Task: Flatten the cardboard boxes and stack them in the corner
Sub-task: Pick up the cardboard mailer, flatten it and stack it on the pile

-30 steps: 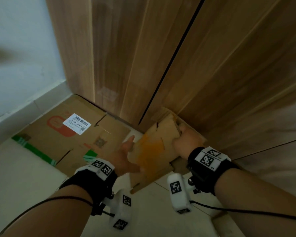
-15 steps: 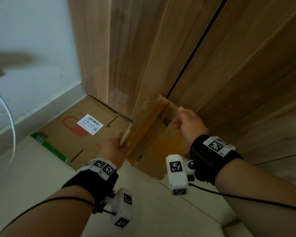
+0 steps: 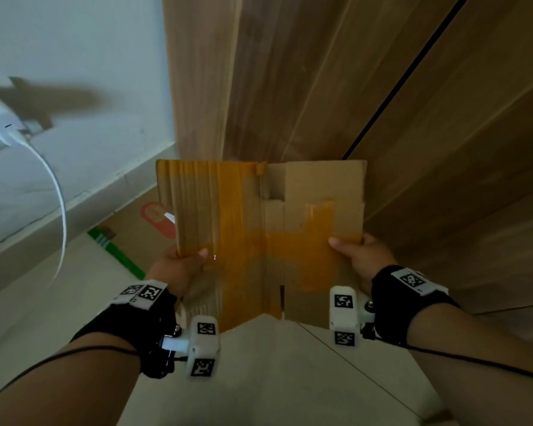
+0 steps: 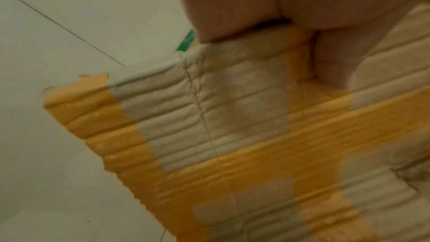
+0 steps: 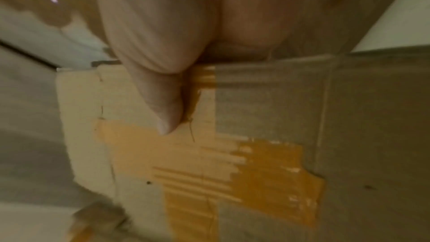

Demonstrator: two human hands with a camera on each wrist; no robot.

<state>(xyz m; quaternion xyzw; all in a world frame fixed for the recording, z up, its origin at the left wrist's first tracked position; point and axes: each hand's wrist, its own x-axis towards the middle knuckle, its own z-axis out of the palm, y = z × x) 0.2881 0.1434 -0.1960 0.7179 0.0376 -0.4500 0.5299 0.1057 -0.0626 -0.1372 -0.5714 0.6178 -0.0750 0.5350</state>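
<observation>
Box (image 3: 259, 229) now lifted off the floor and opened flat, centre frame, against the wood doors (image 3: 413, 118). Left hand (image 3: 179, 265) and right hand (image 3: 360, 256) pinch its lower side edges. Flattened; next goes onto the floor sheet (image 3: 136, 229), left.

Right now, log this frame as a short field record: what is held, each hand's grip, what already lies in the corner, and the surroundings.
held item: flattened cardboard box with orange tape, off the floor
left hand: grips its left edge, thumb on top
right hand: grips its right edge, thumb on top
corner: flattened box with green stripe on the floor, by the wall
surroundings: wooden doors, tiled floor
</observation>
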